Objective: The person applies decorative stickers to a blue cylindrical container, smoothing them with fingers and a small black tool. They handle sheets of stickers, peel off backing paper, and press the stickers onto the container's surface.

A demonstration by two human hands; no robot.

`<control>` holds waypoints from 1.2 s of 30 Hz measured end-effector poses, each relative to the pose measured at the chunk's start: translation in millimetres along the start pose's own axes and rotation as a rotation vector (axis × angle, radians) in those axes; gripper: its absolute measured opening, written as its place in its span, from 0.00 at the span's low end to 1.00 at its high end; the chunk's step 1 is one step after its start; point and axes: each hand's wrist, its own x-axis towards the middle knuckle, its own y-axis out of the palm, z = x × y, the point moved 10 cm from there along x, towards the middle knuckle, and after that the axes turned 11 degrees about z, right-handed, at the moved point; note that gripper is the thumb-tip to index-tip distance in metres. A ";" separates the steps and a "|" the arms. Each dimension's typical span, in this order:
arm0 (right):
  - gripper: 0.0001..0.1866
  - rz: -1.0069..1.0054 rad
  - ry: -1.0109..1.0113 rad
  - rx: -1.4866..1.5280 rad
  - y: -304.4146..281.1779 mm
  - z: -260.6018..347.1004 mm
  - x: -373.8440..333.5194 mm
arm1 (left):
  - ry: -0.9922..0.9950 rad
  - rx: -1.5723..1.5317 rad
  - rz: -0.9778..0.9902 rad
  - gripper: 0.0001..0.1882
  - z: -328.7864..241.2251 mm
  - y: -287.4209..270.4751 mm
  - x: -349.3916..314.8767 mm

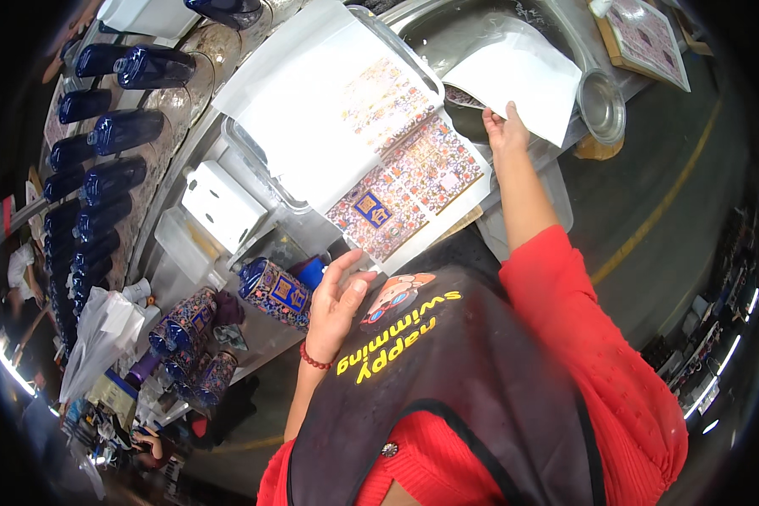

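Note:
My right hand (508, 133) pinches the near edge of a white sheet (514, 80), which is lifted over the metal sink (413, 29). A strip of pattern shows beneath that sheet's edge. My left hand (337, 299), with a red bead bracelet, has its fingers apart beside the near corner of a floral printed decal sheet (447, 173); whether it touches the paper I cannot tell. The decal sheet lies across a clear plastic tray (438, 80), partly covered by a large white sheet (299, 110). Left of my left hand lies a blue bottle with a floral decal (274, 293).
Rows of plain blue bottles (126, 132) stand along the left side. Several decorated bottles (185, 320) sit near a plastic bag (101, 337). A white holed block (223, 207) is beside the tray. A metal bowl (601, 105) and a framed patterned sheet (645, 42) are at right.

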 end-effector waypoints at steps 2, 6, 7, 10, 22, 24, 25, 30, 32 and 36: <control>0.16 -0.027 0.057 -0.040 2.7 -8.8 6.5 | -0.001 0.015 0.002 0.32 1.3 -0.9 1.5; 0.14 0.016 0.195 -0.199 11.3 -23.4 19.0 | 0.002 0.008 0.035 0.31 4.7 -0.6 6.4; 0.14 0.008 0.231 -0.232 10.2 -27.4 20.9 | -0.006 -0.003 0.045 0.30 6.2 -1.3 6.9; 0.15 0.008 0.285 -0.216 14.9 -39.1 27.9 | -0.028 0.024 0.045 0.30 8.8 -3.2 6.8; 0.14 0.472 0.342 -0.848 52.4 -24.1 -10.5 | -0.038 0.406 0.096 0.28 -16.8 -27.4 -13.3; 0.15 0.470 -0.210 -1.403 76.0 34.9 -15.5 | -0.022 0.385 0.092 0.28 -24.2 -37.7 -22.5; 0.19 0.428 -0.512 -1.701 93.3 57.4 -25.3 | -0.007 0.363 0.093 0.29 -27.7 -41.2 -26.2; 0.29 0.283 -0.383 -2.430 93.8 64.0 8.8 | -0.030 0.411 0.109 0.29 -34.0 -34.3 -20.3; 0.31 0.328 -0.356 -2.490 95.8 57.5 23.5 | -0.055 0.362 0.076 0.29 -31.1 -25.1 -12.1; 0.27 0.440 -0.359 -2.452 95.9 39.5 44.6 | -0.117 0.336 0.021 0.29 -22.9 -6.3 1.4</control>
